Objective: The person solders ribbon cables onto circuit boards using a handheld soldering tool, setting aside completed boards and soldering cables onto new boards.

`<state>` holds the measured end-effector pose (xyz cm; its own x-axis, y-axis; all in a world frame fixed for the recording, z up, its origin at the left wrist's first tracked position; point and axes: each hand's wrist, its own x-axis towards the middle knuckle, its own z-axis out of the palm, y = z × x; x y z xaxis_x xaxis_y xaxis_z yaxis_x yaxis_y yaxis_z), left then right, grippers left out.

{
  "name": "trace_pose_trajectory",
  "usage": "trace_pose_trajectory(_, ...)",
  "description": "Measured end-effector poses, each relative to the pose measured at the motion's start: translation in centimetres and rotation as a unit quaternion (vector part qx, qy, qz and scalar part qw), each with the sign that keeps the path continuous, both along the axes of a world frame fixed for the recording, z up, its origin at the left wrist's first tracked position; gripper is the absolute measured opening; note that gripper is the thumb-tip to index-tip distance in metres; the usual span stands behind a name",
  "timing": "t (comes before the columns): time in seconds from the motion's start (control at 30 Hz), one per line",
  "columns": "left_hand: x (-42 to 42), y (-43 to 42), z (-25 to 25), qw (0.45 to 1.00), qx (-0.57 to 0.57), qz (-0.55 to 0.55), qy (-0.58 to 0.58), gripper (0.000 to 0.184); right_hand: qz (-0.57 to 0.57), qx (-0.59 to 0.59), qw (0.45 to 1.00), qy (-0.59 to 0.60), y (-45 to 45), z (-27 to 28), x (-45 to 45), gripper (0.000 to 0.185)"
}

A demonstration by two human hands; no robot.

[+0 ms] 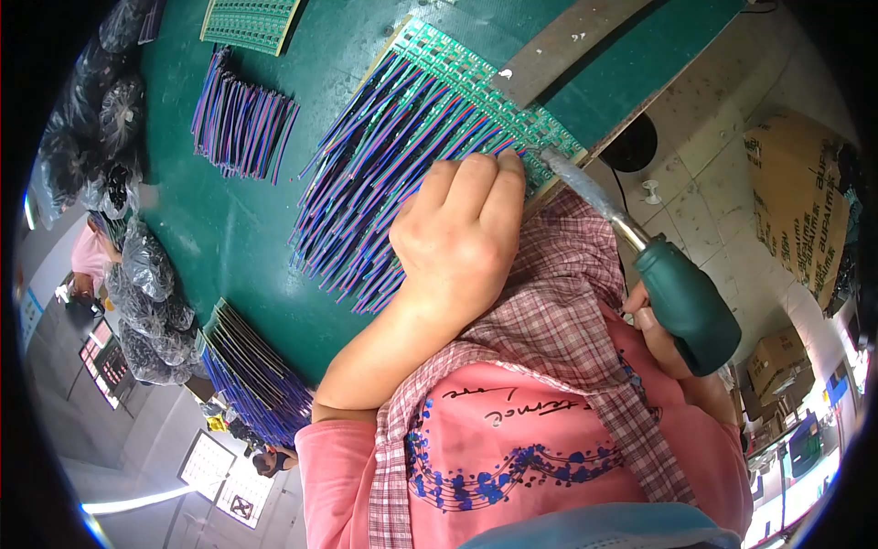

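Note:
A panel of small green circuit boards (448, 57) lies across the table corner. Many thin blue, red and dark wires (366, 174) run from it in a dense fan. My left hand (462, 224) rests over the panel's lower edge, its fingers curled and pinched on a wire whose end is mostly covered. In my right hand (651, 334) is a soldering iron (686, 297) with a green handle, partly hiding my fingers. The iron's tip reaches the board close by my left fingertips; I cannot tell whether it touches a joint.
A flat metal bar (567, 50) lies over the panel's upper right. A wire bundle (242, 123) and another board panel (247, 23) sit on the green table (247, 220). More wires (251, 366) lie at the near-left edge. Black bags (146, 261) line the left; a cardboard box (800, 201) stands right.

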<state>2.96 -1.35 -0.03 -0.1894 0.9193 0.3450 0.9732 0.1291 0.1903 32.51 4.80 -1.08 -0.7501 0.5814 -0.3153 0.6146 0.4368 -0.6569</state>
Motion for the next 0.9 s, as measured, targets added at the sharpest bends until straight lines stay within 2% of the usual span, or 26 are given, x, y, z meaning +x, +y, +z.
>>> trace_pose_trajectory(0.1, 0.1, 0.0, 0.6, 0.999, -0.018, 0.009, -0.034, 0.027, -0.018, -0.021, 1.000, 0.012, 0.3, 0.8, -0.9, 0.024)
trace_pose_trajectory(0.17, 0.1, 0.0, 0.2, 1.000, -0.005, 0.001, -0.010, 0.021, -0.019, -0.074, 0.996, 0.045, 1.0, 2.3, -1.5, 0.016)
trace_pose_trajectory(0.27, 0.0, 0.0, 0.0, 1.000, -0.001, -0.001, 0.009, 0.018, -0.038, -0.155, 0.984, 0.083, 1.3, 2.5, -1.7, 0.013)
trace_pose_trajectory(0.53, 0.0, 0.0, 0.0, 1.000, 0.002, -0.003, 0.028, 0.017, -0.036, -0.064, 0.993, 0.093, 0.1, 0.8, -0.5, 0.012)
trace_pose_trajectory(0.63, 0.1, 0.0, 0.1, 1.000, -0.002, -0.002, 0.028, 0.019, 0.021, -0.010, 0.999, 0.035, 0.4, 0.7, -0.3, 0.013)
trace_pose_trajectory(0.7, 0.4, 0.0, 0.4, 1.000, -0.011, -0.002, 0.014, 0.025, 0.029, -0.031, 0.999, 0.020, 0.6, 0.8, -0.1, 0.014)
trace_pose_trajectory(0.9, 0.4, 0.1, 0.4, 1.000, -0.004, 0.000, 0.015, 0.024, -0.030, -0.140, 0.988, 0.057, 0.8, 1.9, -0.7, 0.018)
